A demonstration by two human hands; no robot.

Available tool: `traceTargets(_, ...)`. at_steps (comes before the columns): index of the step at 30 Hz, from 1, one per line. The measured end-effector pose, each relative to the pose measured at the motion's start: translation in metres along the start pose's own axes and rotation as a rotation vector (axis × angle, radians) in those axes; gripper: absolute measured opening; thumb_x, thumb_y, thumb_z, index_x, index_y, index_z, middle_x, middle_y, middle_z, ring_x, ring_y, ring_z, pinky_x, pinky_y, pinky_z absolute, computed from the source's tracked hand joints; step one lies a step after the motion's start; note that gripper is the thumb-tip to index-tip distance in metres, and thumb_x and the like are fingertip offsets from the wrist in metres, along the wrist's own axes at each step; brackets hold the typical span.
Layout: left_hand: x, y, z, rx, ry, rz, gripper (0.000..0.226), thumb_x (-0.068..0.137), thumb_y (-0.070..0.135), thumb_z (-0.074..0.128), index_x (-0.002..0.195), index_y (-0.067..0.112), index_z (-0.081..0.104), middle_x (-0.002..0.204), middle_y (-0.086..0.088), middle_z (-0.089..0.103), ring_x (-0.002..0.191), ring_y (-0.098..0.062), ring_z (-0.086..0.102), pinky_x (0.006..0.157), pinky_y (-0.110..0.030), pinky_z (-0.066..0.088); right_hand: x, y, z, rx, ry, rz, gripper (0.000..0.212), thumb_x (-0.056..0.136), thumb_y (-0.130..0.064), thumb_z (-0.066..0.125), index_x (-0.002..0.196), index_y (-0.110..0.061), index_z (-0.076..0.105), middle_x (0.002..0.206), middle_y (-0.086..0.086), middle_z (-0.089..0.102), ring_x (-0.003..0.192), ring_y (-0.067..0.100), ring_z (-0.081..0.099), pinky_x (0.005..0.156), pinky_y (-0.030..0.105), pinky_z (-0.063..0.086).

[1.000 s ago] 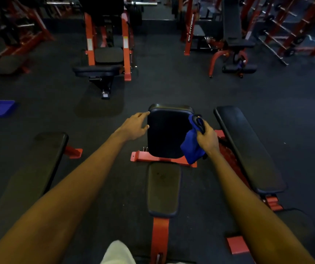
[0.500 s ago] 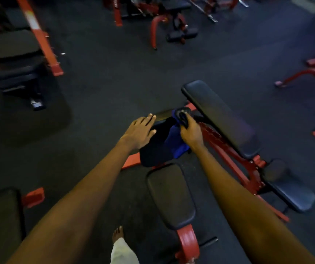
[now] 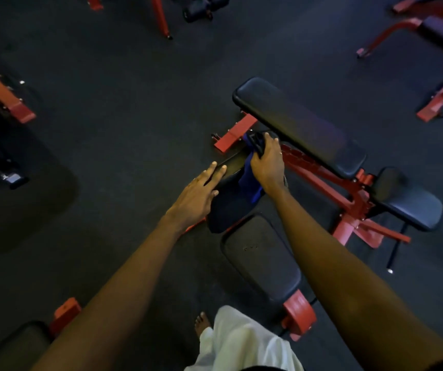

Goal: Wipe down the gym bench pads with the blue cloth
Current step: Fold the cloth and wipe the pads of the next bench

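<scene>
Head view, looking down. Gripping the blue cloth (image 3: 251,184) in the right hand (image 3: 267,163), fingers curled round its bunched top together with a small dark object; not making out what that object is. Letting the rest of the cloth hang against the raised back pad (image 3: 224,207), near that pad's top right corner. Resting the left hand (image 3: 200,190) flat on the pad's top left edge, fingers straight and slightly spread, holding nothing. Standing at the foot of the bench, with the seat pad (image 3: 263,263) just below the back pad and a neighbouring bench's long pad (image 3: 299,127) just beside the right hand.

Judging the cloth as light, soft and limp: likely bunching and skating over smooth vinyl unless pressed flat. Better taking it mid-cloth, spread under palm and fingers, than by the bunched end. Judging the pads as firm, slightly cushioned and fixed to the frame above the red base bar (image 3: 235,136); bracing at the top left edge looking sensible against rocking. Wiping apparently only beginning; seat pad not yet touched.
</scene>
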State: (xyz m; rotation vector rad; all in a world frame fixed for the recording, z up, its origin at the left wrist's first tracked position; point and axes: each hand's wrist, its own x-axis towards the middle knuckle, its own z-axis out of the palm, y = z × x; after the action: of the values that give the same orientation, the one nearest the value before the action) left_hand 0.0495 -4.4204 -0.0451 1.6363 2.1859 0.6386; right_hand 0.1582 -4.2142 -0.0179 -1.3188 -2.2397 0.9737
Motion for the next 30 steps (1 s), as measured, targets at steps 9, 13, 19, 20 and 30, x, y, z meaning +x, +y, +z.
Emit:
traceTargets(9,0.004,0.000,-0.028,-0.084,-0.135,-0.029,0.058,0.110,0.030,0.040,0.163,0.035,0.018,0.172,0.010,0.007,0.154,-0.012,0.022,0.119,-0.030,0.030,0.033,0.007,-0.009,0.001,0.008,0.143,0.029,0.094,-0.026,0.051,0.122,-0.019,0.054,0.123,0.014,0.067,0.111,0.040,0.064,0.090,0.051,0.054)
traceTargets(13,0.012,-0.003,-0.035,-0.277,-0.021,-0.125,0.046,0.107,0.024,0.050,0.151,0.038,0.047,0.161,0.015,0.038,0.145,0.002,0.034,0.118,-0.028,0.037,0.011,0.004,-0.004,0.104,0.104,0.103,0.038,0.093,-0.022,0.054,0.131,-0.022,0.051,0.130,0.007,0.063,0.118,0.032,0.061,0.096,0.050,0.052)
traceTargets(19,0.046,-0.032,-0.059,-0.355,-0.320,-0.094,0.055,0.101,0.043,0.060,0.149,0.058,0.037,0.150,0.020,0.051,0.130,0.001,0.052,0.109,-0.030,0.048,0.004,-0.007,0.001,0.062,0.155,0.137,0.043,0.094,-0.013,0.054,0.137,-0.018,0.049,0.136,0.009,0.058,0.125,0.034,0.055,0.100,0.049,0.049)
traceTargets(20,0.051,-0.037,-0.062,-0.342,-0.378,-0.082,0.057,0.101,0.047,0.059,0.148,0.063,0.032,0.151,0.019,0.050,0.129,-0.001,0.053,0.107,-0.030,0.048,0.002,-0.008,0.002,0.059,0.160,0.146,0.044,0.094,-0.013,0.054,0.137,-0.018,0.049,0.136,0.009,0.058,0.125,0.033,0.055,0.100,0.048,0.049)
traceTargets(30,0.100,-0.081,-0.067,-0.584,-0.446,0.156,0.028,0.100,0.026,0.063,0.128,0.028,0.070,0.104,0.019,0.070,0.095,0.011,0.064,0.083,-0.015,0.050,-0.068,-0.064,0.054,0.031,0.301,0.306,0.068,0.089,0.000,0.058,0.152,-0.022,0.042,0.161,-0.001,0.038,0.151,0.021,0.031,0.118,0.037,0.034)
